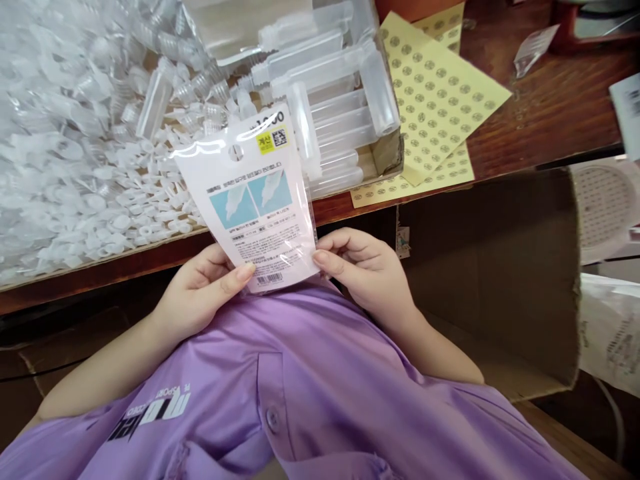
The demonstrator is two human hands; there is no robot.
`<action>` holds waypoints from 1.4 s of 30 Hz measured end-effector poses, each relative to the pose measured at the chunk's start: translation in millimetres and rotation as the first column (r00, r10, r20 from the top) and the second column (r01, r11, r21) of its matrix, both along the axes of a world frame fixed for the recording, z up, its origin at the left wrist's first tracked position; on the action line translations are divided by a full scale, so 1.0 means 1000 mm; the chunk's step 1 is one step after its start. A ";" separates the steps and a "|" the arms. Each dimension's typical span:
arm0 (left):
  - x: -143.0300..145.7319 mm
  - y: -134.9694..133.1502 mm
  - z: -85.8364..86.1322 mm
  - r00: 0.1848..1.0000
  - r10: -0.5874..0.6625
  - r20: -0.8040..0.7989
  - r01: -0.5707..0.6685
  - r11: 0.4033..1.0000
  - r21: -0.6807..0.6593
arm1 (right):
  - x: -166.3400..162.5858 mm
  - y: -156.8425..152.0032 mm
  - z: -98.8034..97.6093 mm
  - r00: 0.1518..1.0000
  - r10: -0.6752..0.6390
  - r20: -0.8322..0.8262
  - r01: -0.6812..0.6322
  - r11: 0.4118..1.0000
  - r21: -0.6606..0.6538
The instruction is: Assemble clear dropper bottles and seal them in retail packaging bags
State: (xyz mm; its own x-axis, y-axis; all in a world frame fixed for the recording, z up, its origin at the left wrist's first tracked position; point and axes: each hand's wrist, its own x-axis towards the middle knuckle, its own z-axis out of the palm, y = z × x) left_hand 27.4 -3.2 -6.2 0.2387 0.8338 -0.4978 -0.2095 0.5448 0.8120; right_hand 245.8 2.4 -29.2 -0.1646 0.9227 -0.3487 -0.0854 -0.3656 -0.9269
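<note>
Between both hands, close to the purple shirt, is a clear plastic package (270,230) with a printed white card showing. The card bears two blue pictures, small text, a barcode and a yellow sticker near its hang hole. My left hand (200,283) pinches the package's lower left corner, thumb on the front. At the lower right edge, my right hand (357,263) grips it between thumb and curled fingers. The package's top leans over the table edge, in front of clear plastic tubes (345,127) in a cardboard tray (385,160). What lies inside the package is hidden by the card.
A big heap of translucent plastic caps and nozzles (100,167) covers the table's left side. Yellow sticker sheets (440,100) lie right of the tray, with a loose clear piece (535,50) beyond. Below the table edge at right stands an open cardboard box (495,287).
</note>
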 end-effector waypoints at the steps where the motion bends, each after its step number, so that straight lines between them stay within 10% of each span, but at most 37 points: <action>1: 0.001 0.000 0.002 1.000 0.017 0.020 -0.017 1.000 -0.015 | 0.001 0.000 0.000 0.999 0.049 -0.008 -0.049 0.999 0.009; 7: 0.012 -0.003 0.012 0.997 -0.006 -0.073 0.009 0.999 0.043 | 0.000 -0.003 -0.002 0.978 0.198 0.063 -0.206 0.962 0.177; 16: 0.011 -0.002 0.008 0.947 -0.153 -0.283 0.247 0.910 0.332 | -0.011 -0.005 0.014 0.893 0.085 0.441 -0.251 0.908 0.334; 25: 0.005 0.000 0.016 0.962 -0.137 -0.235 0.199 0.944 0.265 | 0.000 -0.004 0.013 0.934 0.153 0.323 -0.287 0.860 0.422; 42: -0.016 -0.010 -0.001 0.831 -0.157 -0.534 0.463 0.728 0.506 | -0.007 0.002 0.021 0.868 0.084 0.490 -0.385 0.737 0.556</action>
